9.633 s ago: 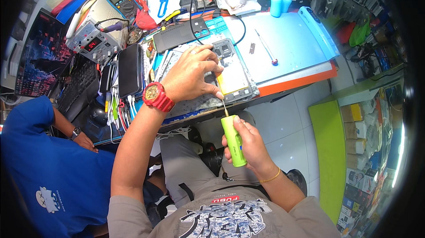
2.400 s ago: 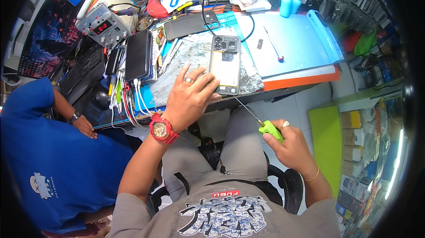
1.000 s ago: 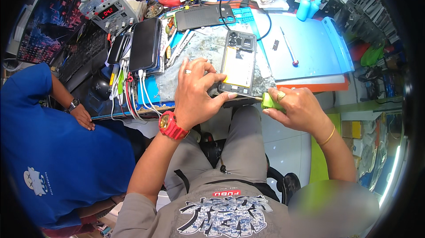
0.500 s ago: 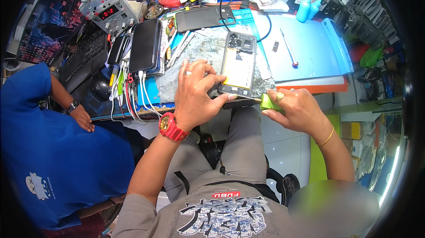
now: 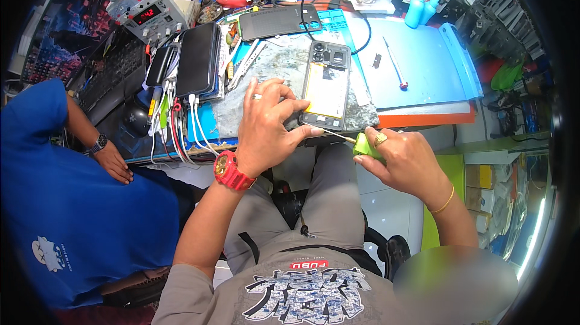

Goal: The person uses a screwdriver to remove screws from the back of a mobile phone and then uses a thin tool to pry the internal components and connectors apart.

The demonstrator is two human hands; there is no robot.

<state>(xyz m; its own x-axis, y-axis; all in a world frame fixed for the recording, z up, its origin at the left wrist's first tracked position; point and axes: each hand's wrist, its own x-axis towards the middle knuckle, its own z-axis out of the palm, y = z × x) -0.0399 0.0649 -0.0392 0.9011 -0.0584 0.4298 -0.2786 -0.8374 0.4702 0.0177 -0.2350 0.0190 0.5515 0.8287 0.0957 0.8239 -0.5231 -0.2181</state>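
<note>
An opened smartphone (image 5: 326,92) lies at the table's front edge, its back off, showing a yellow-white battery area and a camera block at the far end. My left hand (image 5: 270,121) grips its near left corner, with index finger on the left side and thumb at the bottom edge. In my right hand (image 5: 402,157) is a tool with a chunky green handle (image 5: 367,147) and a thin metal shaft. The shaft points left at the phone's bottom edge; its tip is by my left thumb, and contact cannot be made out.
A grey phone back cover (image 5: 281,22) lies beyond the phone. At left, a dark phone (image 5: 198,59) rests above white cables near a power supply (image 5: 147,16). A thin screwdriver (image 5: 396,65) lies on the blue mat (image 5: 429,92). Another person's hand (image 5: 113,163) is at far left.
My right hand has moved slightly down, and the tool's shaft now slants more, with more of it showing. My left hand keeps its hold on the phone.
</note>
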